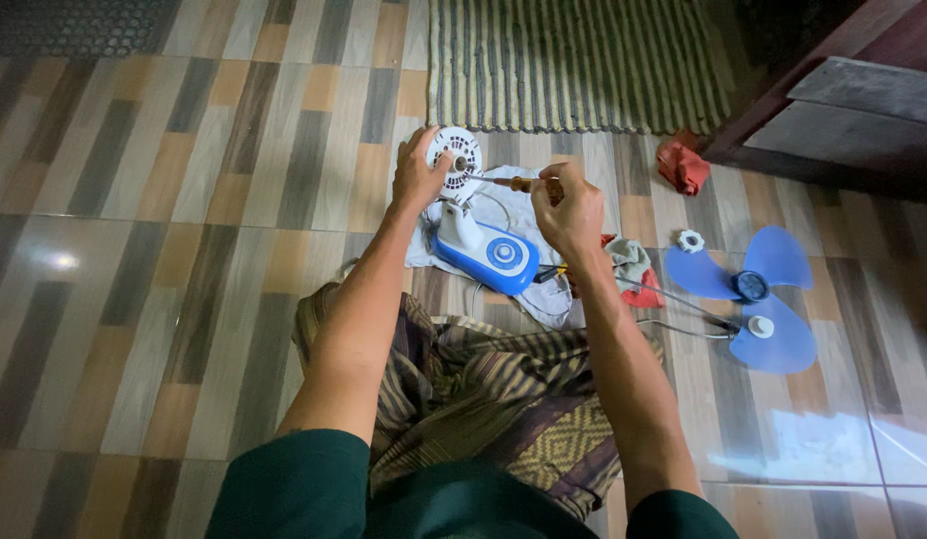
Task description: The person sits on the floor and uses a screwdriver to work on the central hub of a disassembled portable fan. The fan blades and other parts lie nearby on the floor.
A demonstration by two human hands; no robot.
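My left hand (417,175) grips the round white motor housing (462,150) of a small table fan, holding it from the left side. The fan's blue and white base (488,255) rests on a white cloth (518,210) on the tiled floor. In my right hand (568,210) is a screwdriver with a brown handle (523,184); its shaft points left at the centre of the housing.
A blue three-blade fan propeller (758,294) lies on the floor at right, with a white nut (691,241) and a white cap (760,326) near it. A red rag (682,165) lies by dark wooden furniture (843,110). A striped mat (578,60) lies ahead. Patterned fabric (483,389) covers my lap.
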